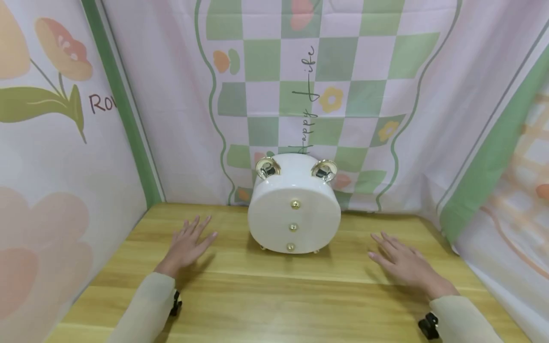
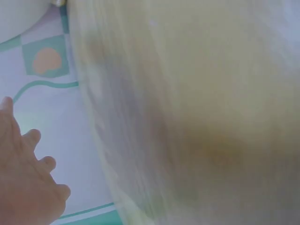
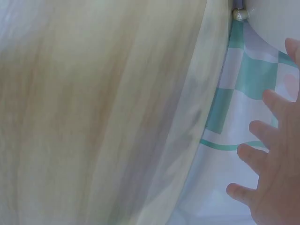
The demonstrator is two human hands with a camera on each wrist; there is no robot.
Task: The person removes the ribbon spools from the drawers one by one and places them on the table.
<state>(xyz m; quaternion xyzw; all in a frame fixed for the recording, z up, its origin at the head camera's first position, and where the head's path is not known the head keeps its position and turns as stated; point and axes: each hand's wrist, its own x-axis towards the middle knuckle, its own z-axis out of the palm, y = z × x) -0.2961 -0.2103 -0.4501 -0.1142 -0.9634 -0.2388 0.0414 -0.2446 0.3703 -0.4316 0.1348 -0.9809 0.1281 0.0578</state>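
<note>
A glossy white rounded box (image 1: pixel 274 221) stands near the back of the wooden table, with gold knobs down its front, small gold feet below and two gold-rimmed round ears on top. To its left, my left hand (image 1: pixel 186 247) hovers over the table with fingers spread and holds nothing. My right hand (image 1: pixel 405 262) is on the other side, fingers likewise extended, apart from the box. In the left wrist view the left hand (image 2: pixel 28 173) shows at the lower left edge. The right wrist view has the right hand (image 3: pixel 276 150) at its right edge, below part of the white box (image 3: pixel 272 23).
The wooden table (image 1: pixel 266 305) reaches back to a checkered curtain (image 1: pixel 300 95) close behind the box. Printed cloth hangs on the left (image 1: pixel 55 166) and on the right (image 1: pixel 506 214). A black strap piece (image 1: pixel 429 326) sits at the right wrist, another (image 1: pixel 176 303) at the left.
</note>
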